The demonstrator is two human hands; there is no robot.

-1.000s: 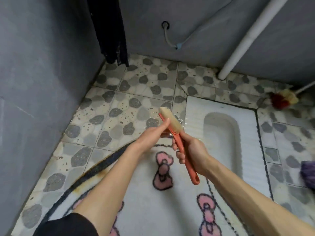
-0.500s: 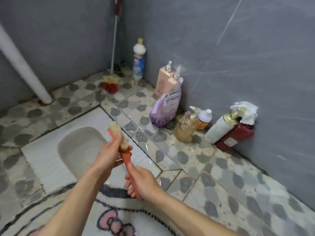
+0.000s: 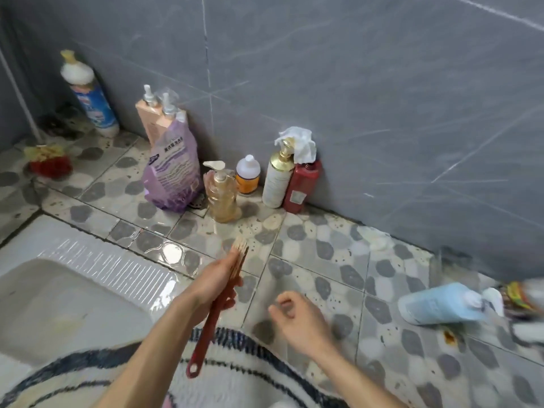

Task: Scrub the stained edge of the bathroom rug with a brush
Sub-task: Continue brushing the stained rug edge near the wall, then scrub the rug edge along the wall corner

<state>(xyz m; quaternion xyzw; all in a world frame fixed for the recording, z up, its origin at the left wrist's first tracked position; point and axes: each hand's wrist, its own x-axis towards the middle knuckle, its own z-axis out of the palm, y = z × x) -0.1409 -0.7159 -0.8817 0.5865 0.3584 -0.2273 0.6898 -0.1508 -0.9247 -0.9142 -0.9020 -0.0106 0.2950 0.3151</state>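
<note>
Brush [image 3: 207, 334] gripped near bristles by left hand [image 3: 212, 285], right hand [image 3: 298, 319] loosely curled, empty; handle end over rug [image 3: 250, 375] edge, bristles pointing away, left nearer.

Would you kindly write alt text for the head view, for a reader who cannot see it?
A left hand holds a red-handled brush by its head over a rug, while the right hand hovers empty beside it. Bottles line the grey wall, and a squat toilet lies to the left.
</note>
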